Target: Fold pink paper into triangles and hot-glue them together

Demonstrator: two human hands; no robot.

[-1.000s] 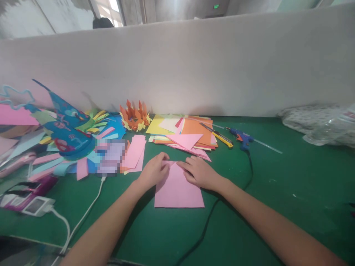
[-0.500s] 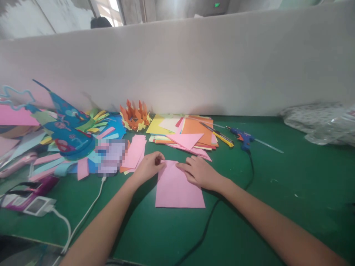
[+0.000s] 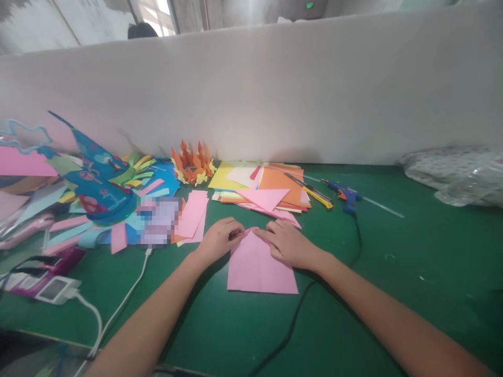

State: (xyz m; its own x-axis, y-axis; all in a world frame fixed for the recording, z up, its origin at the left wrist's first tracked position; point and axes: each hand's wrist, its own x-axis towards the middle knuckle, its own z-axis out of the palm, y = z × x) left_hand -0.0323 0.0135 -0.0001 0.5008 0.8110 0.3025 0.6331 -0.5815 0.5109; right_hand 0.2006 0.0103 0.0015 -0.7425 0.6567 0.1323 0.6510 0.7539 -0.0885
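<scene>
A pink paper sheet (image 3: 259, 267) lies on the green table (image 3: 393, 272) in front of me, its far corners folded in so the top comes to a point. My left hand (image 3: 220, 240) has its fingers curled and pinches the upper left fold of the sheet. My right hand (image 3: 288, 243) rests flat on the upper right part, fingers pressing the fold down. Both hands meet at the sheet's tip.
A stack of coloured paper (image 3: 267, 191) lies behind the hands, with a yellow utility knife (image 3: 314, 193) and a blue glue gun (image 3: 346, 196) whose black cord runs toward me. Left: pink sheets (image 3: 192, 214), an orange paper crown (image 3: 192, 165), blue craft pieces (image 3: 98, 178), a white charger (image 3: 55, 290). A plastic bag (image 3: 456, 173) lies far right.
The sheet's upper left corner has been folded in, turning the flat top edge into a point. The sheet and both hands have shifted slightly right.
</scene>
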